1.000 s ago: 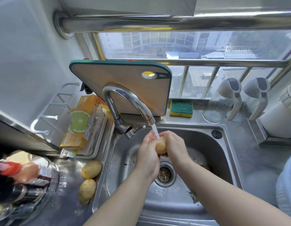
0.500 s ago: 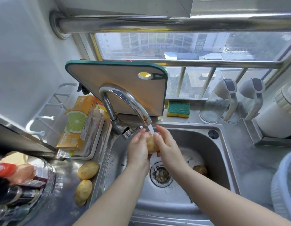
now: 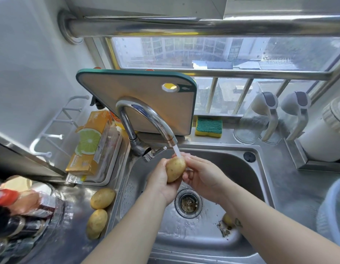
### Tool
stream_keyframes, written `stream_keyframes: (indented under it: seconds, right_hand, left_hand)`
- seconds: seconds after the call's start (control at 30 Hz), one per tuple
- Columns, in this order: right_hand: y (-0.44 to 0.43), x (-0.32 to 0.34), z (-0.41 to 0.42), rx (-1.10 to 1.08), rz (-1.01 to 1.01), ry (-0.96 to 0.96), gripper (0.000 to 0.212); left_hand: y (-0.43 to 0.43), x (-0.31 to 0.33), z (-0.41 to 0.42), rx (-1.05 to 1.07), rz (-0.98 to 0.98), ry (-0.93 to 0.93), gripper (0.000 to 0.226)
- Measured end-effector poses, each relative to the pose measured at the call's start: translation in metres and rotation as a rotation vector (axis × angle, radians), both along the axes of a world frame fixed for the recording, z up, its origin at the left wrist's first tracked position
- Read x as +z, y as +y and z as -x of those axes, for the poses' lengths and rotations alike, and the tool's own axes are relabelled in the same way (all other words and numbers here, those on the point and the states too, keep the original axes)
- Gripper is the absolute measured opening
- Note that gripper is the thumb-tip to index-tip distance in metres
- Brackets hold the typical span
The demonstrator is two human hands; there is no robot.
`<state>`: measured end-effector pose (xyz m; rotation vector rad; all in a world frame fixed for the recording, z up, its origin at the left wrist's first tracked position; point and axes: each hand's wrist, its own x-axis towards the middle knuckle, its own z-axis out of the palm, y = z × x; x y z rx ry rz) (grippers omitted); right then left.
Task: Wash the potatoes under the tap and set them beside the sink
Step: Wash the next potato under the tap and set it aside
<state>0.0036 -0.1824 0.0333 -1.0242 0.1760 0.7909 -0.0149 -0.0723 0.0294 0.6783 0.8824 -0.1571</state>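
A yellow potato point(image 3: 175, 169) sits under the stream from the curved chrome tap point(image 3: 146, 119), over the steel sink point(image 3: 218, 161). My left hand point(image 3: 161, 180) cups it from below and the left, fingers curled round it. My right hand point(image 3: 201, 174) holds its right side with the fingertips. Two washed potatoes, one point(image 3: 102, 198) and another point(image 3: 96, 223), lie on the wet counter left of the sink. Another potato point(image 3: 227, 220) lies in the basin, mostly hidden behind my right forearm.
A cutting board point(image 3: 144, 100) leans behind the tap. An orange box point(image 3: 89, 145) lies in a tray at the left, bottles point(image 3: 22, 212) at the near left. A sponge point(image 3: 209, 126), two glass jugs point(image 3: 260, 119) and a blue basket point(image 3: 333, 212) are on the right. Debris lies by the drain point(image 3: 188, 202).
The potato has turned between my hands and now shows much more of its side; my hands stay under the tap. The camera has shifted slightly.
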Motion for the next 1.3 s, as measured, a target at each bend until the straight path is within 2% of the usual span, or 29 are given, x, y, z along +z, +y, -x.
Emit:
stream_keyframes:
  seconds: [0.13,0.27,0.43,0.57,0.6,0.63,0.7,0.73,0.8,0.87,1.0,1.2,1.3]
  right_hand:
    - [0.003,0.003,-0.001,-0.027,0.144,-0.024,0.023]
    - [0.004,0.003,-0.001,-0.033,0.24,-0.089,0.022]
    - [-0.008,0.007,-0.006,0.185,0.08,-0.091,0.026]
    - [-0.014,0.012,-0.01,0.23,0.016,-0.037,0.026]
    - [-0.015,0.014,-0.011,0.237,0.077,-0.089,0.024]
    - [-0.015,0.016,-0.011,0.257,0.217,-0.223,0.022]
    - [-0.015,0.021,-0.01,0.267,0.666,-0.625,0.014]
    - [-0.015,0.022,-0.009,0.236,0.812,-0.796,0.011]
    - [-0.014,0.02,-0.005,0.202,0.902,-0.974,0.015]
    - [-0.012,0.018,0.0,0.199,0.961,-1.063,0.017]
    - [-0.012,0.018,0.004,0.123,0.961,-1.049,0.013]
    - [-0.014,0.02,-0.001,0.139,0.848,-0.823,0.009]
    - [-0.012,0.02,0.0,0.127,0.799,-0.791,0.013]
  left_hand:
    - [-0.001,-0.001,-0.002,-0.011,-0.008,0.06,0.008]
    - [0.0,-0.005,0.001,-0.051,0.016,0.059,0.013]
    - [0.009,0.003,0.002,-0.022,0.106,0.076,0.018]
    - [0.008,0.008,0.002,-0.055,0.092,0.044,0.017]
    - [0.008,0.008,0.002,-0.059,0.08,0.047,0.015]
    - [0.008,0.008,0.002,-0.055,0.066,0.054,0.014]
    - [0.01,0.005,0.002,-0.027,0.033,0.072,0.013]
    - [0.01,0.004,0.002,-0.013,0.023,0.076,0.012]
    - [0.01,0.002,0.003,0.009,0.017,0.081,0.013]
    - [0.01,0.001,0.003,0.018,0.002,0.094,0.014]
    - [0.009,0.001,0.003,0.015,-0.058,0.111,0.011]
    - [0.008,0.004,0.003,0.007,-0.086,0.094,0.012]
    - [0.01,0.003,0.002,-0.002,-0.116,0.098,0.009]
